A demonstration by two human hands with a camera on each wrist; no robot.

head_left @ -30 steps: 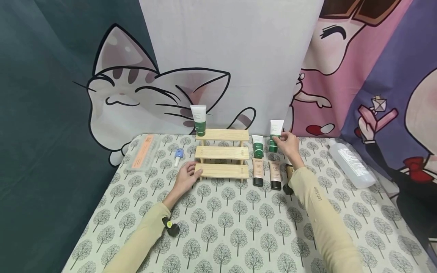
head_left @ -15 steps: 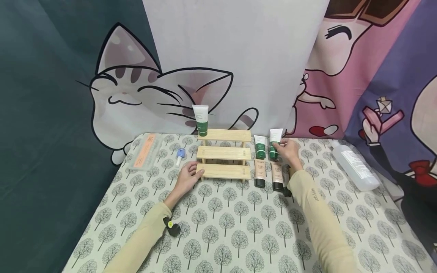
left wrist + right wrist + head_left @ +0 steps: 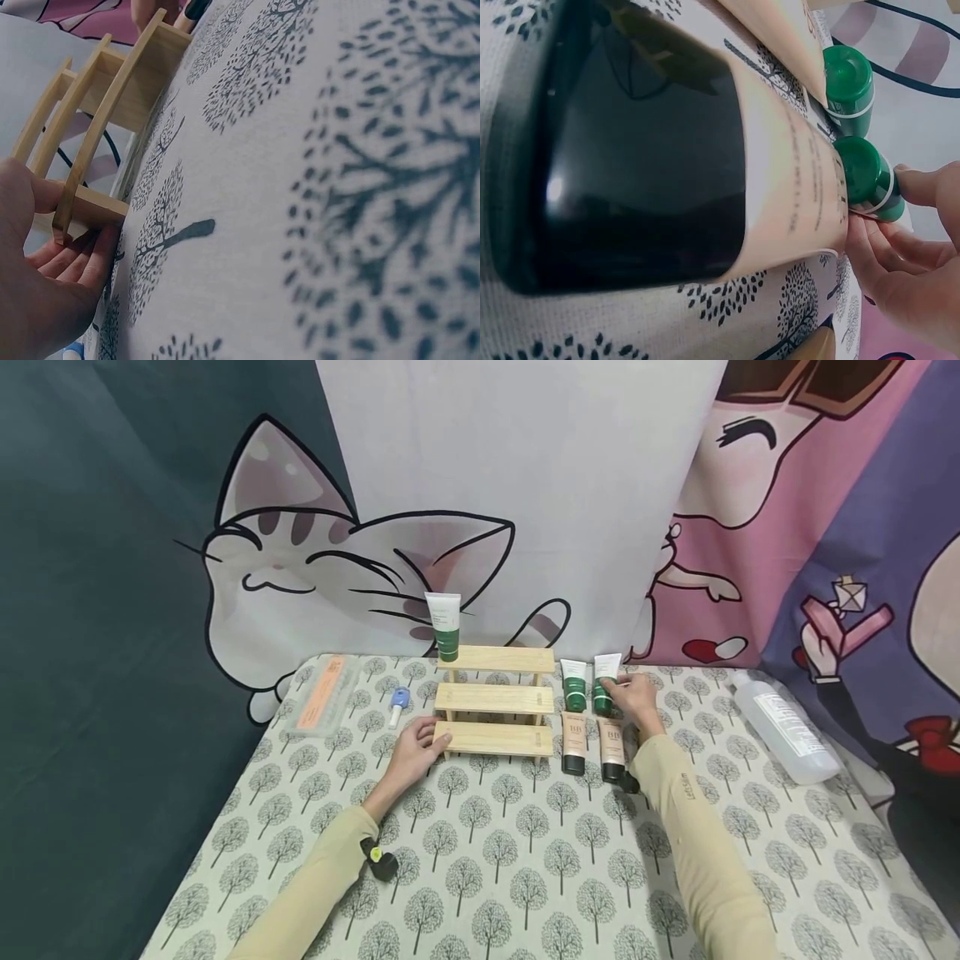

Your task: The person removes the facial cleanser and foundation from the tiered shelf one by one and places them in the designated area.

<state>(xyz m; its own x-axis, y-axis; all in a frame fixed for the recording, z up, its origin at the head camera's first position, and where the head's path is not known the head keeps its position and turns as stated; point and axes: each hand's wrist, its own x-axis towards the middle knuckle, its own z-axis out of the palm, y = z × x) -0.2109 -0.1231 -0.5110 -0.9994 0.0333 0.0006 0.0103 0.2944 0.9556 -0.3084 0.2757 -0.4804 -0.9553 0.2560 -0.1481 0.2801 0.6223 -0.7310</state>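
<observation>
A three-tier wooden display stand [image 3: 495, 697] stands mid-table. My left hand [image 3: 414, 752] grips the left end of its lowest step, thumb above and fingers beneath, as the left wrist view shows. On the top step a white-and-green squeeze tube [image 3: 445, 627] stands upright at the left end. To the right of the stand, my right hand [image 3: 633, 700] pinches another white-and-green squeeze tube [image 3: 606, 681], its green cap [image 3: 857, 166] facing the right wrist camera. Beside it is a similar green-and-white tube [image 3: 573, 685]. Two BB cream tubes [image 3: 573, 742] with black caps lie just in front.
A clear plastic case [image 3: 324, 697] with an orange strip lies at the back left. Near the stand is a small blue-and-white item [image 3: 399, 706]. A large clear bottle [image 3: 786, 727] lies at the right. Patterned curtains [image 3: 525, 460] hang behind the tree-print tablecloth [image 3: 510, 852].
My right hand has lowered the white-and-green tube toward the tabletop, alongside the similar one. My left hand stays on the stand. The head view has shifted slightly.
</observation>
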